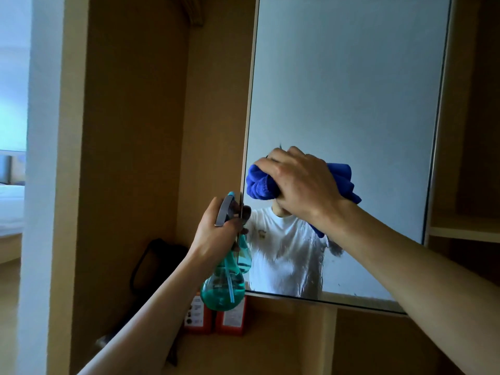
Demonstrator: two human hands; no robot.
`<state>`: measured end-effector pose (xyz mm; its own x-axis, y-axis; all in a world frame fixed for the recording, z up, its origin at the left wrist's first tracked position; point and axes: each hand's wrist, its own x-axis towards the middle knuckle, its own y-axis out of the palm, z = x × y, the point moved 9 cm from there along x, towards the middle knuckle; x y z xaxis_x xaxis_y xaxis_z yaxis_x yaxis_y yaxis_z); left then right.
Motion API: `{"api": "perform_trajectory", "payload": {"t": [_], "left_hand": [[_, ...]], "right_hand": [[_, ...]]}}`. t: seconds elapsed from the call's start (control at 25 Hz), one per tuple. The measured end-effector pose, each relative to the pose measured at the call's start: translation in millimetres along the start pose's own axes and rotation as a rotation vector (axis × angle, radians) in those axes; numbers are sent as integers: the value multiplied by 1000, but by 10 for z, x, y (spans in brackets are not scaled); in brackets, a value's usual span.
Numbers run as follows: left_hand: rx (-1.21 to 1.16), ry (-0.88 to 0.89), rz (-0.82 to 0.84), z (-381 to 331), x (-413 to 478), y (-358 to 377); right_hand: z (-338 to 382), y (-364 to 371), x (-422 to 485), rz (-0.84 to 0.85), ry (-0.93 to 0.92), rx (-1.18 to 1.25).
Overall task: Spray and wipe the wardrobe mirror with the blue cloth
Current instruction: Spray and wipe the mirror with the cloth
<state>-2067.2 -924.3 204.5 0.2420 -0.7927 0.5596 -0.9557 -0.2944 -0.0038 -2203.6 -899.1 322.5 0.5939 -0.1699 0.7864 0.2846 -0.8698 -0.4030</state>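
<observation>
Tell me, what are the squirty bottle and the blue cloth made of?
The spray bottle looks like clear teal plastic: liquid and tube show through. The blue cloth is probably microfiber: it looks fuzzy and bunches softly in the right hand.

Blue cloth (pixel 258 184), teal spray bottle (pixel 223 290), orange boxes (pixel 231 322).

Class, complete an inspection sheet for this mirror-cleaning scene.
Surface: wardrobe mirror, streaky smears low down.
Job's things: bunched blue microfibre cloth against the glass; translucent teal plastic spray bottle, partly full.
Clutter: two orange cardboard boxes on the shelf below; dark bag-like object left of them.
Hands: right hand grips the cloth; left hand grips the bottle's neck.
Cables: nothing seen.
Surroundings: tan wooden wardrobe; white bed at far left.
</observation>
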Motion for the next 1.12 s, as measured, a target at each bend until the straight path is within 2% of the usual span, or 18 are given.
{"api": "perform_trajectory", "payload": {"t": [0.16,0.32,0.76,1.12], "left_hand": [[11,12,46,41,-26,99],[38,47,14,77,-93,153],[100,87,-105,-229,-38,262],[153,113,-100,-82,34,388]], "right_hand": [[189,211,-297,5,-49,-22],[359,470,-663,75,-64,-16],[-448,-104,-48,-14,49,-43],[-127,272,-723,98,-42,-8]]}}
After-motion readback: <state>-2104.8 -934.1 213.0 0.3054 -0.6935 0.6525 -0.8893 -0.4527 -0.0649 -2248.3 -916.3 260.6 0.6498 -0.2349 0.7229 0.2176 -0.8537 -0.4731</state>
